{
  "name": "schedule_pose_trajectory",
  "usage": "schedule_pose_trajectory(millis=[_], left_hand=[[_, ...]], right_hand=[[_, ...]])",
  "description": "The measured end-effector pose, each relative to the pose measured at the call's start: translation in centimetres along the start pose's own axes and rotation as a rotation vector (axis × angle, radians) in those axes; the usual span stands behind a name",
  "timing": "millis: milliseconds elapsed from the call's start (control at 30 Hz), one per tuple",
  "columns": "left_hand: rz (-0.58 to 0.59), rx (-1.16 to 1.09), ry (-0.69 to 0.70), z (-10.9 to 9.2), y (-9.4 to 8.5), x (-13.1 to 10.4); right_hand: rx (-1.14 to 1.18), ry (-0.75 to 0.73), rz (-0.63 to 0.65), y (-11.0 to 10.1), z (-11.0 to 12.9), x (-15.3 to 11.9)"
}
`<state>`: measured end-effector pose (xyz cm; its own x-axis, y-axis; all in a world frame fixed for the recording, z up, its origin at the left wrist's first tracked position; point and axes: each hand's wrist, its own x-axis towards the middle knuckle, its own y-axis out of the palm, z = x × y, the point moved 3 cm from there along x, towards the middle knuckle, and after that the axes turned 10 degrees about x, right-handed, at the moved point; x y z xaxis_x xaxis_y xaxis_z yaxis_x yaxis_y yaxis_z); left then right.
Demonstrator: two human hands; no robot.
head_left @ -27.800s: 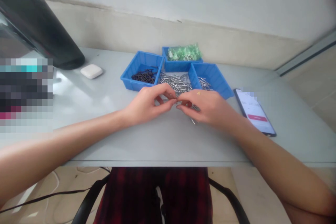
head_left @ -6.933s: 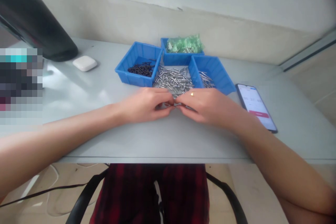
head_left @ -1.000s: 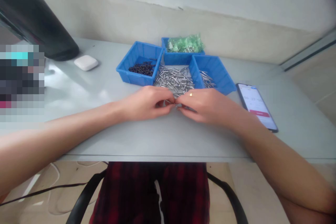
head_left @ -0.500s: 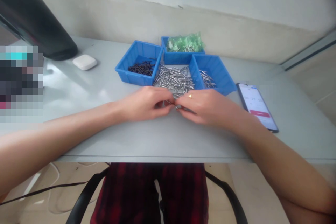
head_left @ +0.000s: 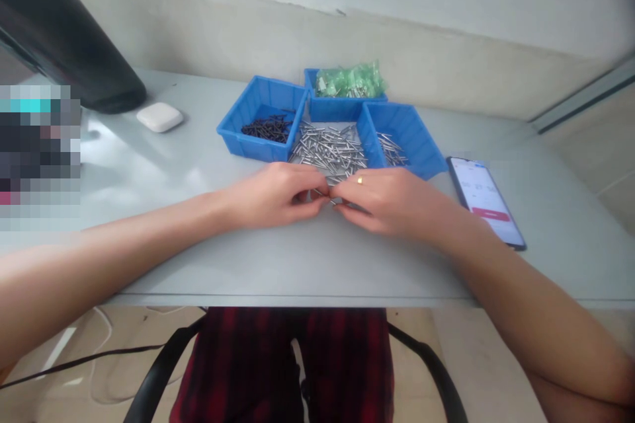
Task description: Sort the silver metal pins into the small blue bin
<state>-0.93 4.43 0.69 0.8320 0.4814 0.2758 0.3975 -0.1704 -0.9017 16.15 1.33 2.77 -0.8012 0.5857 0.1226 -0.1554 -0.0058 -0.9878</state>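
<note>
My left hand (head_left: 285, 195) and my right hand (head_left: 384, 198) meet fingertip to fingertip at the near edge of a pile of silvery metal pins (head_left: 330, 147). Both are closed in a pinch, with a small metal pin (head_left: 333, 202) showing between the fingertips. A gold ring is on my right hand. Left of the pile, a blue bin (head_left: 231, 134) holds dark screw-like pieces (head_left: 268, 128). The blue bin on the right (head_left: 421, 139) contains some silvery pins (head_left: 391, 149). Behind the pile, a third blue bin (head_left: 335, 108) carries a green plastic bag (head_left: 352, 81) of metal parts.
A phone with a lit screen (head_left: 486, 201) lies right of my right hand. At the left stand a large dark cylinder (head_left: 74, 33) and a white rounded case (head_left: 159, 117). The table's front edge (head_left: 297, 299) runs below my forearms; a wall rises behind the bins.
</note>
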Motion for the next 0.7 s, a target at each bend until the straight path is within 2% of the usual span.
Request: schedule_pose_trajectory(millis=[400, 700], left_hand=[[0.002, 0.022, 0.020, 0.02, 0.02, -0.10], [0.043, 0.158, 0.058, 0.10, 0.30, -0.12]], right_hand=[[-0.014, -0.009, -0.009, -0.10, 0.11, -0.11], [-0.011, 0.022, 0.027, -0.03, 0.15, -0.08]])
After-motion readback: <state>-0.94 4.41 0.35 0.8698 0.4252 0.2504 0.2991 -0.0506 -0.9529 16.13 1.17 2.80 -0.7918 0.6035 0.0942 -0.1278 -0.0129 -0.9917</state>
